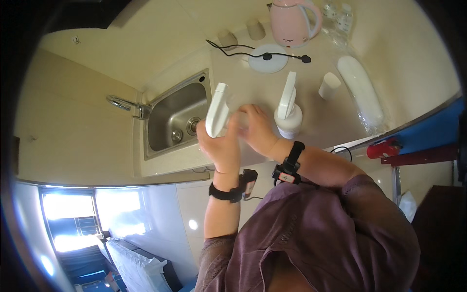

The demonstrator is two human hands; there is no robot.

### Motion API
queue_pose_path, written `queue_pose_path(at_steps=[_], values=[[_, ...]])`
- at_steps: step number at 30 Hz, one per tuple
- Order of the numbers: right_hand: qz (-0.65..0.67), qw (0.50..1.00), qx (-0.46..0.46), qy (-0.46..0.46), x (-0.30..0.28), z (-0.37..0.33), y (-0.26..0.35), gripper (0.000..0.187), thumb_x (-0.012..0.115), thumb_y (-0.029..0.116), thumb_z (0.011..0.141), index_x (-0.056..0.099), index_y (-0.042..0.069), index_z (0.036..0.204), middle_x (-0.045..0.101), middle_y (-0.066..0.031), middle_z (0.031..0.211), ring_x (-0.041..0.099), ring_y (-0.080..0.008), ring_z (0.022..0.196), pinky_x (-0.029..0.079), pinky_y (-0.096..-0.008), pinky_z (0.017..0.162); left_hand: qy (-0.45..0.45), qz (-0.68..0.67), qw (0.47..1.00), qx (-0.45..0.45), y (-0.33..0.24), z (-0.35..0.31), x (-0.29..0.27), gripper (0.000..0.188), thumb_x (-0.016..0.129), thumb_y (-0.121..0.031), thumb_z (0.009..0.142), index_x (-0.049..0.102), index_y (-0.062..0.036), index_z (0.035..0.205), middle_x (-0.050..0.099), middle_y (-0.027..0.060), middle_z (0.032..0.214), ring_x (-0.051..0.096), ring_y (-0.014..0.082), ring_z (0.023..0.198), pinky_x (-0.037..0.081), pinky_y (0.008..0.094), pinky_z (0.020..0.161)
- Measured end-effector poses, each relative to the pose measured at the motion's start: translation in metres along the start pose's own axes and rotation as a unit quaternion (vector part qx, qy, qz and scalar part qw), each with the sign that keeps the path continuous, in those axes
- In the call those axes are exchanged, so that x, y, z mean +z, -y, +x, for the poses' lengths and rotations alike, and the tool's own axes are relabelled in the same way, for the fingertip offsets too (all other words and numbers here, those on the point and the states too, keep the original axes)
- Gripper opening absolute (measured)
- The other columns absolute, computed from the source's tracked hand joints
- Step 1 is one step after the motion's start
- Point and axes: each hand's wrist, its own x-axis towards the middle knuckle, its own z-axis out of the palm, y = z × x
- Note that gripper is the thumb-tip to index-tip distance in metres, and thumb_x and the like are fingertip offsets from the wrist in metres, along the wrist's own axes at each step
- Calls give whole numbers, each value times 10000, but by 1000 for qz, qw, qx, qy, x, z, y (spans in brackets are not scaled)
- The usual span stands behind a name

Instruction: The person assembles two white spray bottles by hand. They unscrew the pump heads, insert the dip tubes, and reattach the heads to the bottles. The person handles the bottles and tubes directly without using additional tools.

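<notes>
Over the counter's front edge, beside the sink, my left hand (219, 150) is wrapped round a white spray bottle (217, 111) with a trigger top. Most of its lower body is hidden by my fingers. My right hand (261, 130) is close against it on the right, fingers curled. Between the two hands shows a pale, see-through blur whose kind I cannot make out. A second white spray bottle (288, 117) stands upright on the counter, just right of my right hand, untouched.
Left is a steel sink (210, 87) with a chrome faucet (124, 103). Farther back are a pink kettle (290, 23), its white corded base (275, 64) and two beige cups. A white cup (330, 86) and a plastic-wrapped white stack (360, 87) stand right. A red cylinder (383, 149) is below.
</notes>
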Motion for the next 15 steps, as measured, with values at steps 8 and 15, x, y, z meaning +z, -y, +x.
queue_pose_path(at_steps=[8,15], values=[[50,986,128,92,-32,2,-2,470,682,226,838,454,83,1223,501,-159,1201,557,-360,1081,467,-408,875,277,-328,896,-118,-8,12,9,460,691,-48,794,553,29,1225,636,81,1081,604,169,957,481,305,847],[69,994,87,20,-35,10,-12,455,714,173,772,537,62,1176,587,-189,1106,525,-380,1076,439,-433,919,253,-315,900,-162,-1,20,23,402,703,-4,797,584,18,1181,643,61,1080,595,125,958,479,287,847]])
